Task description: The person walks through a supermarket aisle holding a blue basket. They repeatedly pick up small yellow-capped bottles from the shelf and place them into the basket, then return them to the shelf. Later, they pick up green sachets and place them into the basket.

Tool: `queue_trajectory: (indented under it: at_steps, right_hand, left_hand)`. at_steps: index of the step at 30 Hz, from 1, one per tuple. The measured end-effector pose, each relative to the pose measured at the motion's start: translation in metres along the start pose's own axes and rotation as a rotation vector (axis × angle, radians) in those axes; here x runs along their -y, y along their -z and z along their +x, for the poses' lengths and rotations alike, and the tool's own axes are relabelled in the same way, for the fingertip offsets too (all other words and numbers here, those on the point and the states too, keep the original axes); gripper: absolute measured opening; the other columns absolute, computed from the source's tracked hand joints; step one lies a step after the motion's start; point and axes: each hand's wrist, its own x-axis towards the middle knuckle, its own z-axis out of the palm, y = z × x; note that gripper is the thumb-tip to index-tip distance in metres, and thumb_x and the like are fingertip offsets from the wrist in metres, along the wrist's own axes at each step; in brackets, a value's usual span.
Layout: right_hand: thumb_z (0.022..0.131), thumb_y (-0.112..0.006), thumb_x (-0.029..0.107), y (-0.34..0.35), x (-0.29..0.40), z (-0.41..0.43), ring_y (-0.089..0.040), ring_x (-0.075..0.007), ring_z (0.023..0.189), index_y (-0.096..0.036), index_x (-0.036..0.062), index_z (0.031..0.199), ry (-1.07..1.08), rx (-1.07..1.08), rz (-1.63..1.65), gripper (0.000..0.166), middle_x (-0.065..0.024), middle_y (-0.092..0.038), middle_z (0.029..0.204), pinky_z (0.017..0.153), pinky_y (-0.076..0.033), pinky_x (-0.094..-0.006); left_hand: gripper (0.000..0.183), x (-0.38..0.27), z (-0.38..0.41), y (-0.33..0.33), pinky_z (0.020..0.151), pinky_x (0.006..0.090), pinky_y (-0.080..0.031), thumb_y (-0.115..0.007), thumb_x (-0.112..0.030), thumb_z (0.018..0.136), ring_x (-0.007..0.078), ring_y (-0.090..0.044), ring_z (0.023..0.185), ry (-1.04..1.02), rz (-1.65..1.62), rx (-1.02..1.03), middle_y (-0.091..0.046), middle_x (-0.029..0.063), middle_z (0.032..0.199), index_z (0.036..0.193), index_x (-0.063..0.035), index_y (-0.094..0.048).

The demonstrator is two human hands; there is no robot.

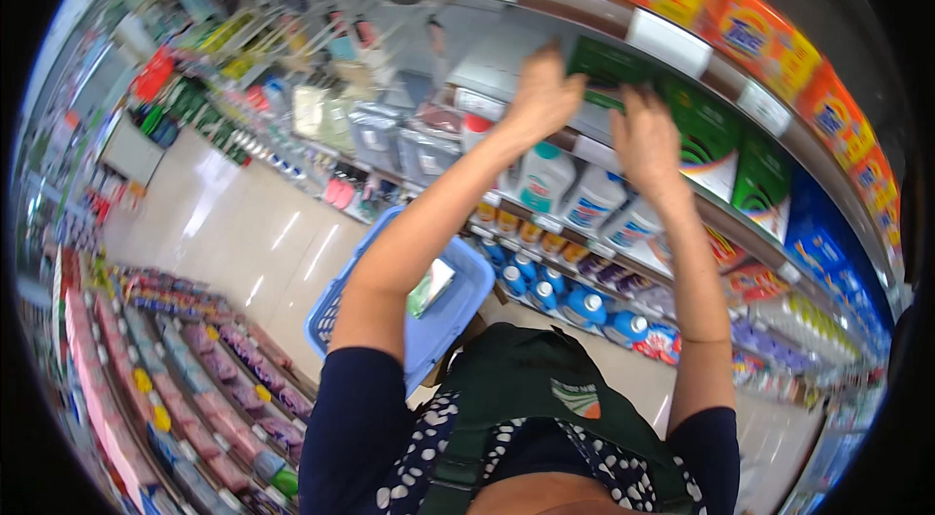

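Note:
My left hand (544, 102) is at a shelf, thumb and fingers apart, by the left end of a dark green detergent package (605, 66). Over the front of the same row reaches my right hand (649, 142), its fingers spread and overlapping the package's lower edge. Both hands are blurred, and whether either one touches the package cannot be told. More green-and-white packages (705, 132) stand to the right of my right hand. Left of my left hand, a bare stretch of grey shelf board (493, 62) shows.
Orange Tide bags (752, 37) line the shelf above. White bottles (593, 197) stand on the shelf below, with blue-capped bottles (584, 303) lower down. A blue plastic basket (467, 289) with a green-and-white packet (431, 289) is near my left elbow. Pink packs (109, 383) fill the opposite shelves.

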Motion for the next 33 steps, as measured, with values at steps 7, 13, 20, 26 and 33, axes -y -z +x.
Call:
queue_trajectory:
  at_steps: [7,13,20,26,33]
  right_hand:
    - [0.089,-0.054,0.025,-0.025,-0.013,0.027,-0.062,-0.0456,0.085,-0.061,-0.0018,0.097,-0.113,0.268,-0.204,0.029,-0.0303,-0.063,0.091,0.078,-0.048,-0.0527]
    - [0.089,-0.052,0.028,-0.042,-0.023,0.04,-0.062,-0.0415,0.095,-0.064,-0.0045,0.098,-0.3,0.179,0.195,0.036,-0.0287,-0.064,0.092,0.083,-0.046,-0.047]
    - [0.09,-0.054,0.025,-0.025,0.016,0.033,-0.059,-0.0396,0.098,-0.064,-0.0015,0.108,-0.265,0.003,0.412,0.034,-0.0239,-0.064,0.102,0.087,-0.044,-0.0427]
    - [0.089,-0.054,0.008,-0.01,0.059,-0.038,-0.053,-0.036,0.111,-0.056,0.0017,0.124,0.086,-0.104,0.546,0.036,-0.0211,-0.055,0.124,0.097,-0.039,-0.0427]
    - [0.084,-0.058,-0.001,-0.12,0.104,-0.177,-0.057,-0.034,0.109,-0.052,0.004,0.127,-0.077,0.737,0.886,0.044,-0.0195,-0.057,0.12,0.093,-0.045,-0.0381]
  left_hand:
    - [0.044,0.014,0.05,-0.042,0.094,0.04,-0.046,-0.063,-0.033,0.076,0.0349,-0.062,0.103,0.43,0.139,0.273,-0.064,0.021,0.108,0.106,0.0,-0.065]
    - [0.039,0.015,0.051,-0.024,0.089,0.0433,-0.049,-0.062,-0.024,0.08,0.0378,-0.056,0.112,0.584,-0.16,0.023,-0.062,0.0211,0.114,0.108,0.0037,-0.062]
    - [0.057,0.004,0.037,0.028,0.099,0.0374,-0.039,-0.05,-0.003,0.08,0.0344,-0.047,0.124,0.625,-0.568,-0.221,-0.048,0.0294,0.132,0.135,0.0083,-0.041]
    - [0.075,-0.045,-0.118,0.101,0.102,0.0341,-0.036,-0.049,0.009,0.075,0.0272,-0.048,0.121,0.404,-1.026,-0.181,-0.044,0.0204,0.137,0.145,0.0009,-0.024]
    - [0.067,0.052,-0.349,0.081,0.091,0.0346,-0.044,-0.047,0.009,0.069,0.0263,-0.055,0.105,1.262,-0.829,-0.452,-0.054,0.0151,0.117,0.134,0.0015,-0.037]
